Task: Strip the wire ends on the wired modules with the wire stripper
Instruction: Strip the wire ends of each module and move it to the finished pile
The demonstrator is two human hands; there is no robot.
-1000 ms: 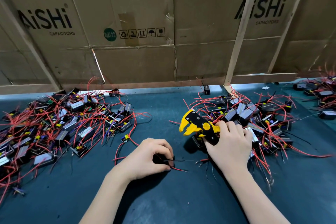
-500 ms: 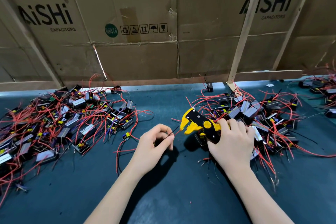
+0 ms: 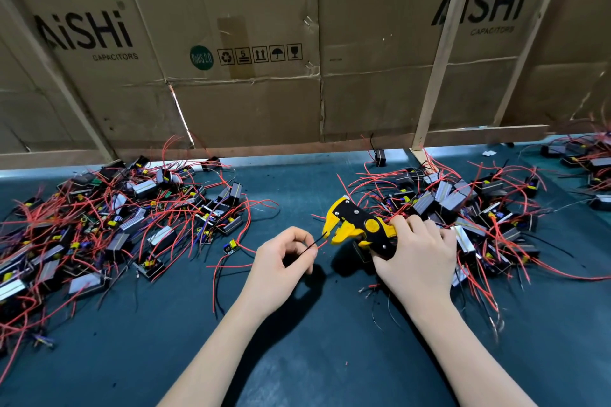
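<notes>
- We find the left hand point(image 3: 281, 266) pinching a black wire point(image 3: 314, 242), tip at the stripper's mouth.
- We find the right hand point(image 3: 418, 256) gripping the wire stripper point(image 3: 358, 225) (yellow and black).

Two heaps of wired modules are spread on the tabletop point(image 3: 297, 357) — the left heap point(image 3: 109, 225) toward the left edge, the right heap point(image 3: 469, 218) to the right of centre. A third, smaller group of modules point(image 3: 585, 165) is set at the far right. Behind all of them a cardboard wall point(image 3: 248, 92) is stood along the tabletop's far edge, with one lone module point(image 3: 380, 155) placed just before it. Between the two heaps the left hand point(image 3: 281, 264) is held, a thin wire point(image 3: 317, 240) pinched in it. Just right of it the wire stripper point(image 3: 360, 228) is gripped by the right hand point(image 3: 416, 258) at the near-left edge of the right heap — the wire's tip is placed at the stripper's jaws.
</notes>
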